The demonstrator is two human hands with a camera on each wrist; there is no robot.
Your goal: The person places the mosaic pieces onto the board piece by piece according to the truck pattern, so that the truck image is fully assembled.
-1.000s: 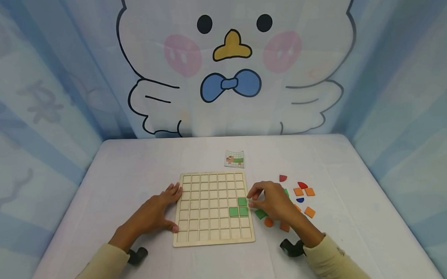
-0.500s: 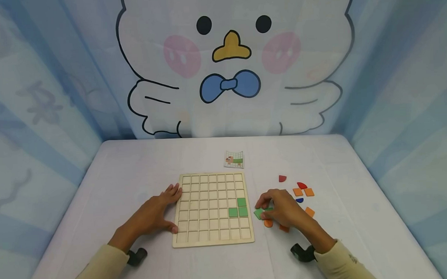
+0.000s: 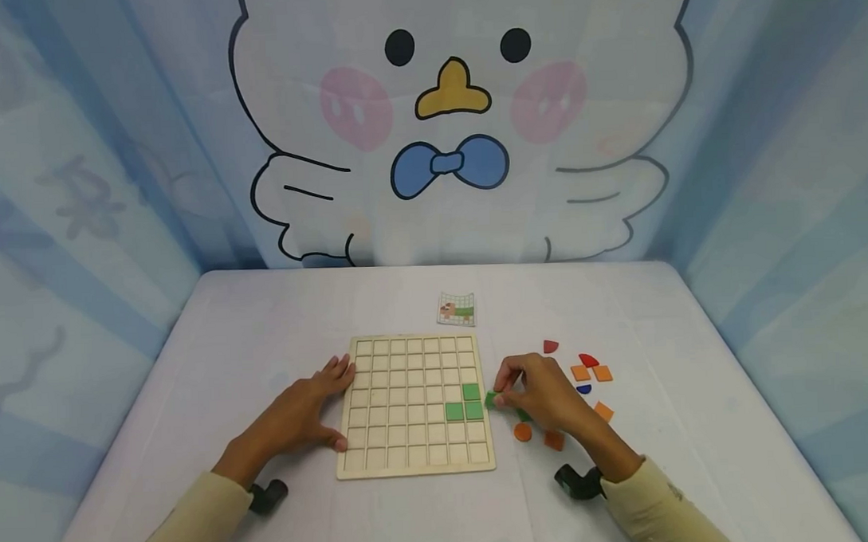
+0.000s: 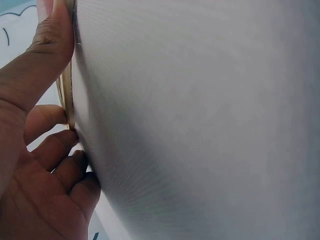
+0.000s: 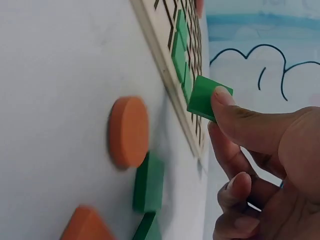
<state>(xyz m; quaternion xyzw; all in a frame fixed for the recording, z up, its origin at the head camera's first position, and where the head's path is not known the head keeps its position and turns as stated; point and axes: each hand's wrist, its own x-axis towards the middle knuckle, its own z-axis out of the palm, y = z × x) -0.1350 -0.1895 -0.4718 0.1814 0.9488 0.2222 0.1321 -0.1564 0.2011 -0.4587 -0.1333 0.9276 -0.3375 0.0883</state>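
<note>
A pale wooden grid board (image 3: 403, 408) lies on the table, with three green square tiles (image 3: 455, 412) set in cells near its right edge. My left hand (image 3: 303, 415) rests at the board's left edge, thumb and fingertips touching the rim; the left wrist view shows the thumb (image 4: 50, 40) against that edge. Just off the right edge, my right hand (image 3: 539, 391) pinches a green square tile (image 5: 202, 97) between thumb and fingers, tilted and raised above the table. Beneath that hand lie more green pieces (image 5: 149, 182), partly hidden in the head view.
Right of the board lie an orange disc (image 3: 522, 432), several orange squares (image 3: 603, 373), red quarter-round pieces (image 3: 588, 360) and a blue half-round piece (image 3: 584, 389). A small picture card (image 3: 455, 309) lies behind the board. Printed curtains stand behind and at both sides.
My right hand went from beside the board's right edge down to the loose green pieces, took up one green tile and came back left toward the board. My left hand stays put.
</note>
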